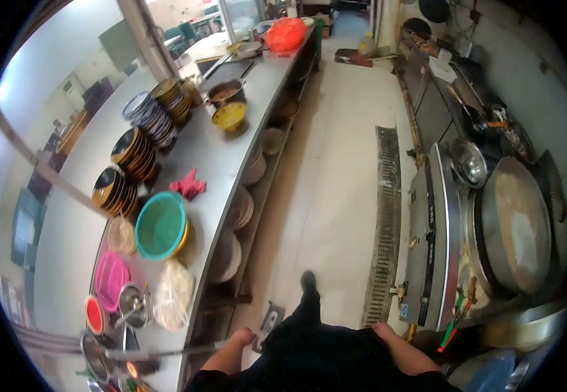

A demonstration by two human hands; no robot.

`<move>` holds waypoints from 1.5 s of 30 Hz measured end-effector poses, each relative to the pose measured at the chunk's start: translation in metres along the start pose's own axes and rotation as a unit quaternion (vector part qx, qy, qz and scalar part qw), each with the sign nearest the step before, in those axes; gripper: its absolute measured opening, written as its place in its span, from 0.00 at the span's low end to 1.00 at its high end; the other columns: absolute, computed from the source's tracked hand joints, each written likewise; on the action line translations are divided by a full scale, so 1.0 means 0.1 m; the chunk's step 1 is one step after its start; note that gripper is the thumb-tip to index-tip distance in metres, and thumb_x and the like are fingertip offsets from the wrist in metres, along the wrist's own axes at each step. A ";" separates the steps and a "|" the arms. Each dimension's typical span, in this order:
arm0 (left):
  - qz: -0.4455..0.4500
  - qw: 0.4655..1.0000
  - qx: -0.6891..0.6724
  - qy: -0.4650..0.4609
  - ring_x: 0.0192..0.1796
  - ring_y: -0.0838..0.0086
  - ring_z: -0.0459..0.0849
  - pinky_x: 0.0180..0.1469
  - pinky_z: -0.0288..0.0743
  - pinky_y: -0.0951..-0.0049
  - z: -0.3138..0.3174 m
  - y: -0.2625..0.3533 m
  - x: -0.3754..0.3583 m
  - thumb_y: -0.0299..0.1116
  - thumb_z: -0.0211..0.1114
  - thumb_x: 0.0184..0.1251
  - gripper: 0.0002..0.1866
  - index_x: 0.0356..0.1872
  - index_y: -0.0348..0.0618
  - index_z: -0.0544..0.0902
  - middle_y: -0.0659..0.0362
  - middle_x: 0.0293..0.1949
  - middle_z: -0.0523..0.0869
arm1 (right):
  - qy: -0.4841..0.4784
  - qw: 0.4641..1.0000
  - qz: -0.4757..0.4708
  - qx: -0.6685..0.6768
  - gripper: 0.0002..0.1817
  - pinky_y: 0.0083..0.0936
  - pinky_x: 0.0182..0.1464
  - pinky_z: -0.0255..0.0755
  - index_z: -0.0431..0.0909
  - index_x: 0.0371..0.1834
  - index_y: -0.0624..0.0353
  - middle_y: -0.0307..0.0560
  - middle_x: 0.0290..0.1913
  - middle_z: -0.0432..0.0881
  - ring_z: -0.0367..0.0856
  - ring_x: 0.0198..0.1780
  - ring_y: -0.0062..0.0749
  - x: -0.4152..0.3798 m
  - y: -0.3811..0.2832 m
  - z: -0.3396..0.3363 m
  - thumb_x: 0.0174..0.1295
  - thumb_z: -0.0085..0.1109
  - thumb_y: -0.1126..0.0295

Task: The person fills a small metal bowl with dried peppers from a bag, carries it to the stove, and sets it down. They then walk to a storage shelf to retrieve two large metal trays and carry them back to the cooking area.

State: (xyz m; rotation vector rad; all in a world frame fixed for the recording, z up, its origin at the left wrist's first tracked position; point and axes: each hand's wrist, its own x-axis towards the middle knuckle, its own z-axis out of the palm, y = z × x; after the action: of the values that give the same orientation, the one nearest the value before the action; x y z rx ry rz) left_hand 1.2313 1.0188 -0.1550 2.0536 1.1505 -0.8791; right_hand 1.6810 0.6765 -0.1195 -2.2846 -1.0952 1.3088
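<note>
The long-handled metal scoop [96,356] is to the left of the left hand [244,337], its handle running past the counter's edge toward that wrist; whether hand and handle touch, I cannot tell. The hands are well apart, one at each side of the body. The left one looks loosely curled; the right hand [382,330] is partly hidden by dark clothing, so its grip cannot be told.

Ahead and left of the left hand, on the steel counter [202,157], sit a clear plastic bag [173,297], a metal bowl [134,304] with utensils in it, a pink basin [111,281] and a green basin [161,225]. Farther ahead are a red cloth [189,185], stacked bowls [135,155] and a yellow bowl [230,116] just beside a pot [226,91].

A floor drain [381,261] runs ahead of the right hand. To that hand's right stands the stove [437,242], bearing a big wok [518,225].
</note>
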 end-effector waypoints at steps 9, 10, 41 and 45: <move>0.200 0.950 0.237 -0.041 0.40 0.59 0.81 0.42 0.74 0.63 -2.87 0.97 2.23 0.39 0.55 0.53 0.13 0.35 0.44 0.82 0.49 0.37 0.82 | -0.020 0.935 0.074 -0.347 0.10 0.35 0.35 0.68 0.76 0.32 0.50 0.43 0.30 0.77 0.77 0.34 0.33 1.02 1.00 -0.84 0.53 0.48 0.60; 0.171 0.965 0.184 -0.071 0.39 0.60 0.81 0.41 0.74 0.64 -3.04 1.01 2.73 0.39 0.55 0.53 0.14 0.36 0.45 0.82 0.50 0.36 0.82 | 0.020 0.963 0.093 -0.251 0.08 0.34 0.32 0.67 0.75 0.27 0.50 0.41 0.27 0.75 0.75 0.32 0.31 1.24 1.14 -0.85 0.52 0.48 0.62; 0.519 0.715 0.460 -0.092 0.32 0.61 0.79 0.32 0.72 0.64 -7.71 6.84 7.16 0.33 0.58 0.50 0.09 0.30 0.39 0.80 0.53 0.28 0.81 | 0.413 0.813 0.357 0.203 0.12 0.42 0.38 0.71 0.77 0.29 0.62 0.55 0.32 0.79 0.77 0.38 0.49 4.62 -1.16 -5.06 0.46 0.51 0.66; 0.566 0.753 0.332 -0.048 0.30 0.63 0.79 0.28 0.72 0.65 -8.25 8.28 7.65 0.30 0.57 0.49 0.08 0.30 0.38 0.79 0.54 0.26 0.80 | 0.361 0.721 0.544 0.233 0.09 0.37 0.34 0.72 0.78 0.17 0.59 0.50 0.28 0.80 0.77 0.33 0.44 4.66 -0.98 -3.72 0.46 0.50 0.68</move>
State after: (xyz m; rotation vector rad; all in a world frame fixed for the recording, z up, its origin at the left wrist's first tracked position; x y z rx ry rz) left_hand 2.4720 1.6588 -0.1138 2.5887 -0.6692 -0.7250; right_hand 2.0825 1.1273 -0.1450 -2.5694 0.8911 0.5897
